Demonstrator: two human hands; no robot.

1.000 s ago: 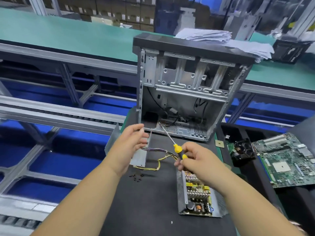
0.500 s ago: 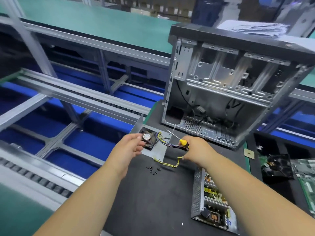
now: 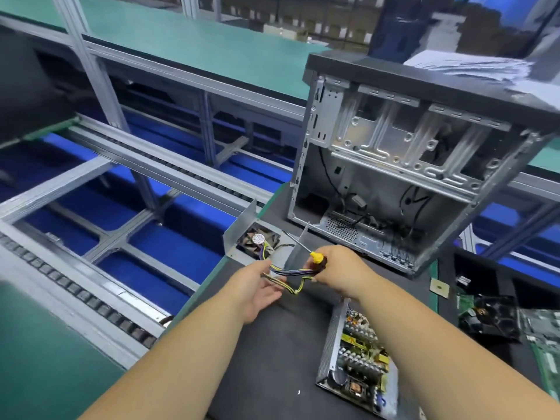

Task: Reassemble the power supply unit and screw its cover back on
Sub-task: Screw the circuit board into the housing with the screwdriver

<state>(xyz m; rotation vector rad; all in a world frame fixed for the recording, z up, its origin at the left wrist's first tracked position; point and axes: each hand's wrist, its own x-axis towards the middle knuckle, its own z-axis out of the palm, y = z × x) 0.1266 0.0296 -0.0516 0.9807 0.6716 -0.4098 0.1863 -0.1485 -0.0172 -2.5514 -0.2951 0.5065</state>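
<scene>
Two hands are in my view, close together over the dark mat (image 3: 272,353) on the counter. My right hand (image 3: 339,271) has its grip tight around the yellow and black handle of a screwdriver (image 3: 306,248), and the thin shaft points far and to the left. My left hand (image 3: 257,291) is palm up with loose fingers under a bundle of yellow and purple wires (image 3: 291,272); I cannot tell if it really pinches them. The wires run to the metal cover (image 3: 242,228), which lies just beyond the hands at the far left edge of the mat with a small fan (image 3: 257,239) inside it. The open power supply (image 3: 354,359), with its circuit board showing, lies near me on the right side of the mat, apart from the cover. Behind it stands an empty computer case (image 3: 409,165). A second fan (image 3: 491,319) and a green board (image 3: 545,344) lie at the far right.
</scene>
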